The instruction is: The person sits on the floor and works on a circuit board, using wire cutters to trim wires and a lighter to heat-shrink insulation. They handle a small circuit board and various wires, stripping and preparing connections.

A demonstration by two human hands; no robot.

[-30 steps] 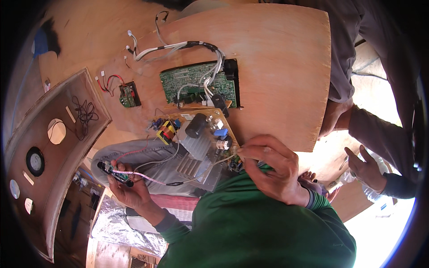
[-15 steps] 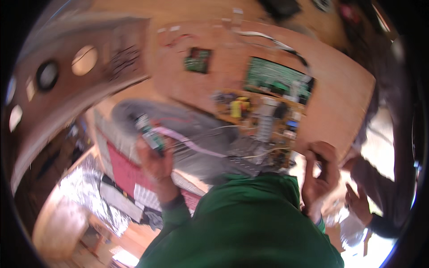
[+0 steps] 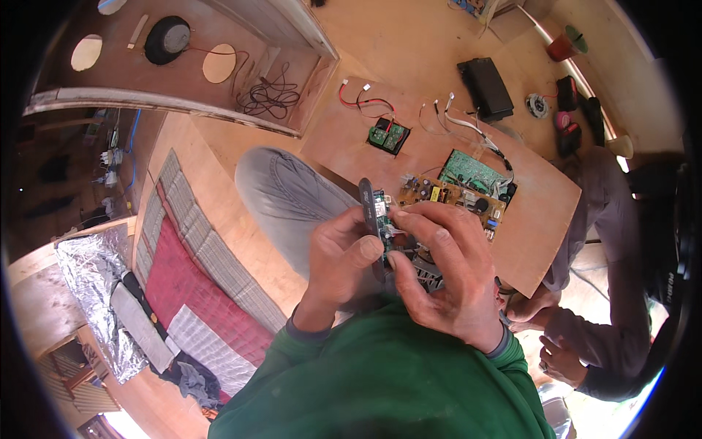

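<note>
My left hand [image 3: 338, 257] grips a narrow black panel [image 3: 366, 196], its thumb lying across the front. A small green circuit board [image 3: 382, 219] with a pale component sits against the panel's right side. My right hand [image 3: 457, 274] is curled at the board's other side, index finger and thumb at its edge. Pale wires [image 3: 395, 231] show between those fingertips; their far ends are hidden by the right hand. Just beyond it, a tan circuit board [image 3: 431, 192] with a yellow part and a larger green circuit board [image 3: 468, 170] lie at the wooden panel [image 3: 537, 212].
A small green module [image 3: 387, 136] with red and black wires sits in the wooden panel. A black box [image 3: 485, 89] lies behind it. Upper left, a wooden cabinet [image 3: 219, 99] has round holes and a speaker [image 3: 168, 40]. Another person's hand [image 3: 561, 360] is at right.
My left hand has brought the board from the left to the middle. My right hand has moved in from the right to meet it. The view has shifted too.
</note>
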